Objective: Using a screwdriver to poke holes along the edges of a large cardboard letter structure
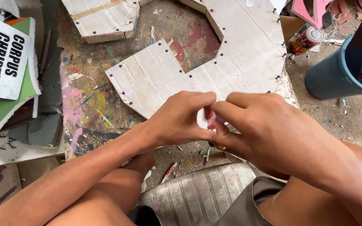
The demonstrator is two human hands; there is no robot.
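Pinching a small white-and-pink piece [209, 120] between them, the left hand [181, 119] and right hand [258, 125] meet just below the rough, stud-edged cardboard cutout [197, 71]. Right of it stand a red-labelled can [307, 40] and a smooth blue bucket [340, 71]; a white rectangular sign [3, 58] lies far left.

Both forearms come in from the lower corners of the view and meet near the middle, bare to the elbow. The left hand [179, 119] is cupped, knuckles up, its fingers [197, 100] curled inward toward the thumb. The right hand [256, 125] lies just beside it, back of the hand turned up, its fingertips [216, 108] pinched together and touching those of the left. The two wrists angle toward each other, so the hands form a closed arch. Below them both bare knees are bent, the left one under the left forearm.
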